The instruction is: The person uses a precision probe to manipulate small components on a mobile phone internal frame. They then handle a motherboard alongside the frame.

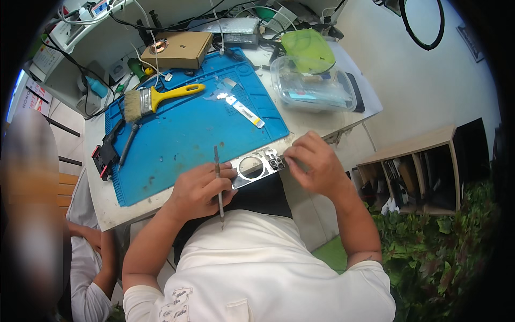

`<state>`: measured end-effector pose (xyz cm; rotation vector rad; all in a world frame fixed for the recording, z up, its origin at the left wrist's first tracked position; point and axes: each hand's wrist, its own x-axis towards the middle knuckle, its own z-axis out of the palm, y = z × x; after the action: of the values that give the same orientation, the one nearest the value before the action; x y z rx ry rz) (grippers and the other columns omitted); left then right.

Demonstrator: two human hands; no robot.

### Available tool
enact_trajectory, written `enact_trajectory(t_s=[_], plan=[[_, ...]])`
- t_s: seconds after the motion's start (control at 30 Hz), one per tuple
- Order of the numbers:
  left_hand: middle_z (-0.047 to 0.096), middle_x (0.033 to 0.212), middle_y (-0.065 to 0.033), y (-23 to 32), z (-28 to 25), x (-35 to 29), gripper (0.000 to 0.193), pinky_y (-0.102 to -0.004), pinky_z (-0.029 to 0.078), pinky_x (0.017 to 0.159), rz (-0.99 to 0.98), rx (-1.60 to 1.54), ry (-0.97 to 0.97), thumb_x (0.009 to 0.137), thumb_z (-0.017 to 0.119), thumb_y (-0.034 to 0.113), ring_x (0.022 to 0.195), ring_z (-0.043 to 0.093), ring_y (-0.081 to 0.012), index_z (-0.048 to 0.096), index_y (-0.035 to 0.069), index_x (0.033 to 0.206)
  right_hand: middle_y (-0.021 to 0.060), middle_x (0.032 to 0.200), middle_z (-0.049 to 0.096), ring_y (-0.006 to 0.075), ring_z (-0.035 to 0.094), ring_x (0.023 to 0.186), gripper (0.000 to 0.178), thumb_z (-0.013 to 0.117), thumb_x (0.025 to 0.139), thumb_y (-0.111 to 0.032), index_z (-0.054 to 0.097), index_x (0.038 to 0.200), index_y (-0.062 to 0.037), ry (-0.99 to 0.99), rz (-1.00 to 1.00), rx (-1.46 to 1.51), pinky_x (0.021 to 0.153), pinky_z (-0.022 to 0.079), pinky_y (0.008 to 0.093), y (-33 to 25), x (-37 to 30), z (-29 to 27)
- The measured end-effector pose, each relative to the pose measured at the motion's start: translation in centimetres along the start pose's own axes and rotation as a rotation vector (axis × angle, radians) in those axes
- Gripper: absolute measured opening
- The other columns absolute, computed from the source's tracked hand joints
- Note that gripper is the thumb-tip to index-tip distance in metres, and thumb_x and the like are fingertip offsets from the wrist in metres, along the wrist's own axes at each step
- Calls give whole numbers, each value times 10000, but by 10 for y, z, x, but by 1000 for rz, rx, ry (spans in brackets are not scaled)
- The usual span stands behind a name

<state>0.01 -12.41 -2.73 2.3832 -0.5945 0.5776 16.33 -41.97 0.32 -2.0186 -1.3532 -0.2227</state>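
Over the table's front edge, my left hand (203,190) grips the left end of a silver phone frame (251,168) with a large round opening and a cluster of camera rings. A thin metal pen-like tool (219,185) is also held between the fingers of that hand, standing nearly upright in the view. My right hand (314,161) is at the frame's right end, beside the camera rings, with thumb and index finger pinched together. Whether those fingertips hold the frame's edge or a tiny part is too small to make out.
On the blue work mat (182,134) lie a yellow-handled brush (155,99), a white-and-yellow blade tool (245,111) and a black soldering-iron-like handle (129,144). Behind are a cardboard box (179,51) and a clear plastic tub (314,86). Another person (88,257) sits at the left.
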Motion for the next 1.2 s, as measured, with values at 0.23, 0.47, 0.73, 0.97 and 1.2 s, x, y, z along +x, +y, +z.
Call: enact_trajectory(t_s=[0.23, 0.47, 0.73, 0.97, 1.2], plan=[[859, 1110, -176, -6, -10, -5, 272, -441, 711, 870, 199, -8, 224, 858, 862, -75, 982, 858, -338, 685, 86, 988, 129, 1060, 743, 326, 695, 1030, 280, 803, 849, 22, 819, 1125, -20, -85, -63, -91, 914, 604, 440, 19, 55, 5], [845, 1058, -200, -3, -38, -41, 277, -375, 687, 799, -137, 79, 407, 920, 847, -111, 905, 841, -244, 656, 59, 1028, 105, 1014, 754, 325, 719, 996, 243, 810, 853, 31, 818, 1088, -29, -45, -40, -226, 871, 608, 441, 31, 62, 30], [827, 1098, -104, -10, -23, -16, 246, -271, 627, 880, -680, -919, 902, 996, 885, -12, 996, 761, -108, 652, 55, 1040, 119, 1041, 792, 187, 776, 935, 264, 852, 1050, -116, 797, 1225, 74, 155, 643, 1269, 772, 655, 338, -66, 57, 89], [854, 1128, -140, -6, -46, -28, 277, -317, 647, 866, -583, -535, 594, 982, 911, 30, 977, 795, -167, 654, 72, 1078, 168, 1081, 815, 234, 801, 818, 233, 815, 1084, -117, 804, 1208, 81, 253, 639, 1335, 689, 710, 412, -54, 38, 117], [790, 961, -128, -115, -217, -44, 146, -485, 572, 834, -856, 404, -93, 990, 831, 191, 943, 755, -373, 732, 111, 1060, 144, 1050, 810, 181, 761, 894, 295, 726, 1158, -203, 812, 1159, 79, 129, 590, 1139, 721, 684, 362, -28, 33, 75]])
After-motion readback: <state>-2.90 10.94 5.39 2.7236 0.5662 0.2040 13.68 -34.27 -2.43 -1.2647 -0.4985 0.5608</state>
